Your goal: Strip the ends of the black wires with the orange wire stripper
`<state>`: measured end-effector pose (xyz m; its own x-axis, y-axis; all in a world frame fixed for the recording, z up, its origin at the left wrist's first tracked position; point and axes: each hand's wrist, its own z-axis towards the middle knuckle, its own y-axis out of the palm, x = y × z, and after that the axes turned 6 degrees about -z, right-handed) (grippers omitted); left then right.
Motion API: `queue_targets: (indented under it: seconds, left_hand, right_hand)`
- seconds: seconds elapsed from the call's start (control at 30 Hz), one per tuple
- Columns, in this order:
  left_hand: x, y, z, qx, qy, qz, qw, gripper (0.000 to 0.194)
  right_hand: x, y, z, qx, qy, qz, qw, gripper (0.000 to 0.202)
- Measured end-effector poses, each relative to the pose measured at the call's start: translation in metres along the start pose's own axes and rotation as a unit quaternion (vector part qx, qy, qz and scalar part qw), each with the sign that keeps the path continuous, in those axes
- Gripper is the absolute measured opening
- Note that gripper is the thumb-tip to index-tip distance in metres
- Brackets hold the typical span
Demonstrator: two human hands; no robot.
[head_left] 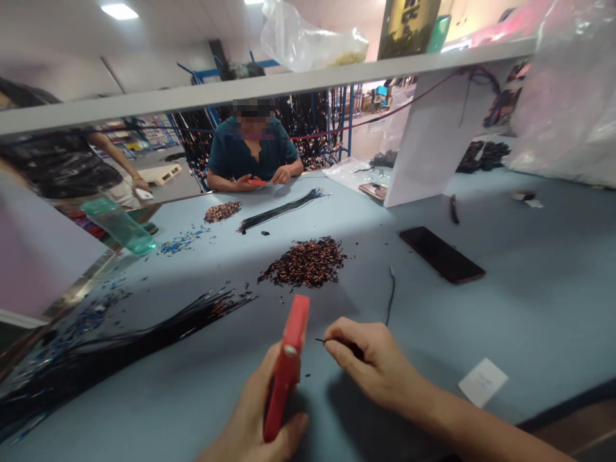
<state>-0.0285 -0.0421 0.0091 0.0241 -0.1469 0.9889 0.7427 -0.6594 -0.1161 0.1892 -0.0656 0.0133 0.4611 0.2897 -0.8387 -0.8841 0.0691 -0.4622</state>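
Observation:
My left hand (262, 410) is wrapped round a red wire stripper (289, 359), its head pointing up and away from me. Just to the right, my right hand (368, 359) pinches a thin black wire (319, 340). The wire's short end sticks out toward the stripper but stays apart from it; the rest is hidden in the fingers. Beyond both hands lies a pile of small black and copper-coloured offcuts (308, 263). A long bundle of black wires (139, 350) stretches across the left side of the bench.
Loose on the bench (529, 282) are a dark phone (443, 255), a single dark wire (391, 295) and a white paper slip (483, 382). Across from me a person (250, 154) holds a red tool. A green bottle (120, 224) lies at left. A shelf (308, 83) spans above.

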Motion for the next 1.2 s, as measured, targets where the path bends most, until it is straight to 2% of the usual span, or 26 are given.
queue_targets:
  seconds: [0.1,0.2,0.3,0.53,0.7,0.93,1.2]
  left_hand:
    - [-0.001,0.004,0.004,0.015,0.055,0.122,0.991,0.057]
    - [-0.007,0.008,0.005,0.007,0.107,0.218,0.970,0.062]
    - [-0.010,0.011,0.005,-0.005,0.118,0.305,0.945,0.066]
    - [-0.007,0.011,0.004,-0.021,0.101,0.396,0.913,0.059]
    - [-0.009,0.011,0.004,-0.010,0.103,0.394,0.913,0.057]
    - [-0.010,0.010,0.007,0.010,0.120,0.379,0.918,0.059]
    - [-0.010,0.011,0.006,0.014,0.127,0.380,0.916,0.061]
  right_hand:
    - [0.002,0.007,0.002,-0.038,0.062,0.128,0.989,0.020]
    - [0.007,0.014,0.003,-0.066,0.123,0.284,0.949,0.023]
    - [0.012,0.017,0.001,-0.086,0.165,0.356,0.916,0.027]
    - [0.016,0.009,0.001,-0.118,0.166,0.308,0.929,0.022]
    - [0.013,0.005,0.003,-0.131,0.183,0.292,0.929,0.022]
    - [0.008,0.002,0.006,-0.149,0.179,0.323,0.917,0.023]
    - [0.010,0.003,0.005,-0.158,0.178,0.303,0.923,0.029]
